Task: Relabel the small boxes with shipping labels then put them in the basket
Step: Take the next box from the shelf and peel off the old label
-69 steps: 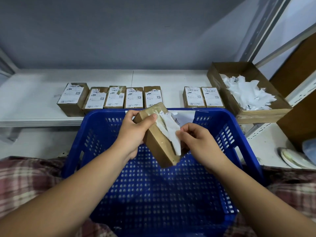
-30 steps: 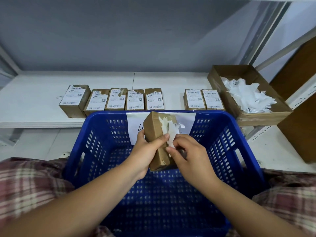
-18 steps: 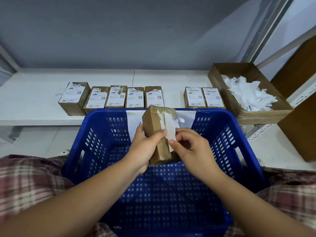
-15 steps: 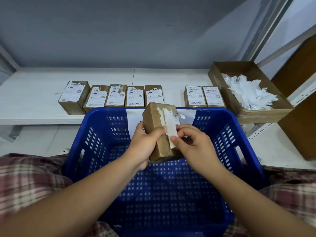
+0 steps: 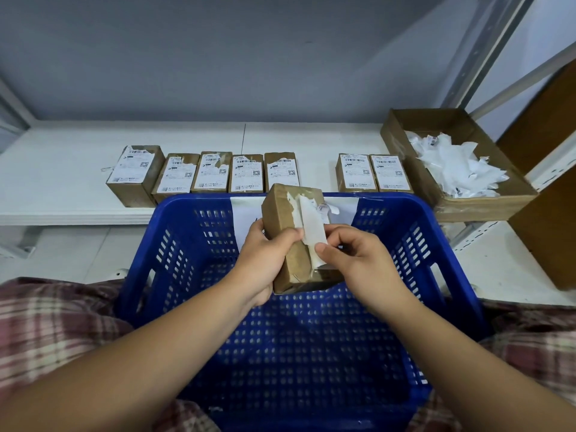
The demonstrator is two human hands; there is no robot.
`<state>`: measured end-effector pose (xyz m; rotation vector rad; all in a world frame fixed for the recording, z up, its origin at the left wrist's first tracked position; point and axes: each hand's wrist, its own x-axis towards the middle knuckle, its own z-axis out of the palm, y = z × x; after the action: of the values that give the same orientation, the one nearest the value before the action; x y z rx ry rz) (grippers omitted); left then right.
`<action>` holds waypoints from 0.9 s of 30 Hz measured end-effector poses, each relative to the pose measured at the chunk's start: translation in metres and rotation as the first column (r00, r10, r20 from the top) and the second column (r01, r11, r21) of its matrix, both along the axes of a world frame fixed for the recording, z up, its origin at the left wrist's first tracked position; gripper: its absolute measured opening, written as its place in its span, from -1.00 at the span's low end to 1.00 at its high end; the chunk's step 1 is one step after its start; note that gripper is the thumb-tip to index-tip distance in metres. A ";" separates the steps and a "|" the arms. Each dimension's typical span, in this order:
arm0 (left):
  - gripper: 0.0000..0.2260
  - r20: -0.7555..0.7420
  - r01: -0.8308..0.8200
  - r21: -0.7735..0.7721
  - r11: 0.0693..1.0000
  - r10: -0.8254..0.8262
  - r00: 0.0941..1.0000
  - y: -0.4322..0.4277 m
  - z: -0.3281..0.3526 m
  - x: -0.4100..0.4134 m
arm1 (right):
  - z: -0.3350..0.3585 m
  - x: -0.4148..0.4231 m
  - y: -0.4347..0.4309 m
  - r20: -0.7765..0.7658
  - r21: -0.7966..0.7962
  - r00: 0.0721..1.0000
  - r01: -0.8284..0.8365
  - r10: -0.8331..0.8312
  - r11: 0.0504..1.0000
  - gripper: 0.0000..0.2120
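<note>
Left hand point(image 5: 265, 263): I gripped the small box point(image 5: 282, 213), fingers round its left side and thumb across the front, to brace it against the pull.
Right hand point(image 5: 355, 260): I pinched the low end of the old label strip point(image 5: 311, 219) between thumb and forefinger.
Strip against grip: it ran up from my pinch to the box's upper face, where I judged it was attached among torn white remnants.
Box position: tilted, top leaning away, held over the blue basket point(image 5: 193, 244) on my lap, so it could drop straight in once relabelled.
Waiting boxes point(image 5: 246, 173): seven on the shelf point(image 5: 62, 169) just beyond the basket, labels up.
Cardboard tray point(image 5: 486, 207): on my right, holding white scraps point(image 5: 458, 166); probably where this strip belonged.
</note>
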<state>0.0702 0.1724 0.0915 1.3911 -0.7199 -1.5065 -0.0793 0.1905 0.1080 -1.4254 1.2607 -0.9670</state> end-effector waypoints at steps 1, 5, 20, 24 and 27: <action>-0.61 0.003 0.002 -0.001 1.000 -0.002 1.000 0.000 0.000 0.000 | 0.000 0.000 0.000 0.015 0.006 1.000 0.000 0.000 1.000 -0.78; -0.62 -0.015 0.008 0.000 1.000 -0.008 1.000 -0.001 0.003 0.000 | -0.001 -0.001 -0.002 0.045 0.021 0.999 -0.001 0.000 1.000 -0.78; -0.51 0.242 0.430 -0.111 0.896 -0.396 0.886 0.024 0.008 -0.008 | -0.003 -0.006 -0.003 -0.108 -0.061 0.978 0.175 -0.181 0.983 -0.78; -0.64 0.247 0.384 -0.089 0.919 -0.354 0.902 0.027 0.007 -0.011 | -0.004 -0.003 -0.002 -0.106 -0.054 0.978 0.173 -0.178 0.983 -0.78; -0.71 0.268 0.402 -0.041 0.915 -0.377 0.886 0.028 0.010 -0.012 | -0.006 -0.002 -0.002 -0.135 -0.093 0.975 0.166 -0.177 0.982 -0.78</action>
<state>0.0584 0.1999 0.1010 1.4404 -1.2814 -1.5838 -0.0812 0.1886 0.1023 -1.4884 1.4850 -1.0571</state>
